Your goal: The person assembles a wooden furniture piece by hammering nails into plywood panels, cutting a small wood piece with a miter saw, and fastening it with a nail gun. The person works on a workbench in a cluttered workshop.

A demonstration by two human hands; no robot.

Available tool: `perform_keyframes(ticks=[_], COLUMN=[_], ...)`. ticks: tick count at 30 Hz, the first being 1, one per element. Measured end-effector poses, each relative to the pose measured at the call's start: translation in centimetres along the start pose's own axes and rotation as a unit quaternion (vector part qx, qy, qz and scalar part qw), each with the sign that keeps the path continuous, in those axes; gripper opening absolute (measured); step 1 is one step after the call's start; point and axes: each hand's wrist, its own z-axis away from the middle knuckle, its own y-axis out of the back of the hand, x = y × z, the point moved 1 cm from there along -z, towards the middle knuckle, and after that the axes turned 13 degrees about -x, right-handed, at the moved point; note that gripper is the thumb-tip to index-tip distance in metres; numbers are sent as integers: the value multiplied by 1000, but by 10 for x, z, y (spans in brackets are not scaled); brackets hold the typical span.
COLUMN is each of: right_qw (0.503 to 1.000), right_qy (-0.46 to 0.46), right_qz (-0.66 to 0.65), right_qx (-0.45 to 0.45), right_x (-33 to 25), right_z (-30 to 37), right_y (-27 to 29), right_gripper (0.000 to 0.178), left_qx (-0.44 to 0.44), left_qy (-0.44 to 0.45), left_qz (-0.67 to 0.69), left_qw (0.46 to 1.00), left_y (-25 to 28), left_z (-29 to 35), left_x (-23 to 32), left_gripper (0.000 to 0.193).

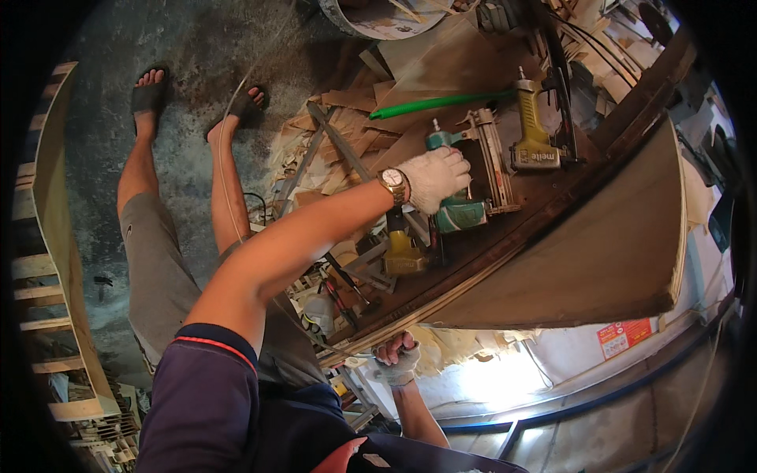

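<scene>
My left hand [435, 180], in a pale knit glove with a watch at the wrist, is wrapped round the grip of a teal nail gun [462, 215], which lies on a brown work surface. An olive-yellow nail gun [532, 130] is to its right. Another yellow air tool [404, 254] rests just below my left wrist. My right hand [398, 357], gloved with bare fingertips, is lower down by the near edge of a large curved brown panel [583, 264]. Its fingers are curled; what they hold, if anything, is unclear.
A green tube [438, 105] lies behind the guns. Wood offcuts [359, 118] pile up beside the bench, near a round tub [386, 22]. Red-handled pliers [341, 302] sit near the edge. A slatted wooden frame [71, 315] stands at far left. A thin hose [226, 169] crosses my leg.
</scene>
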Motion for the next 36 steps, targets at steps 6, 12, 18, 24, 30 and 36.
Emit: perform_keyframes(ticks=[6, 12, 18, 24, 30, 36], right_qw=[1000, 999, 998, 997, 994, 997], right_qy=[11, 21, 41, 42, 27, 16], right_qz=[-10, -15, -33, 18, 70, 39], right_qx=[19, -48, -20, 58, 75, 62], right_x=[5, 11, 14, 12, 10, 9], right_z=[-9, -18, -26, -36, -44, -57], right_y=[-13, -7, -19, -42, -55, -65], right_gripper=[47, 45, 41, 43, 46, 47], left_qx=[46, 119, 244, 207, 167, 136], left_qy=[-12, 85, 305, 387, 398, 400], left_qz=[50, 44, 84, -10, -153, -218], left_qw=[998, 988, 917, 898, 889, 880], left_y=[21, 23, -18, 7, 104, 163], left_z=[-12, 9, 85, 150, 196, 192], left_x=[-8, 0, 35, 19, -16, -23], left_gripper=[51, 44, 41, 39, 37, 35])
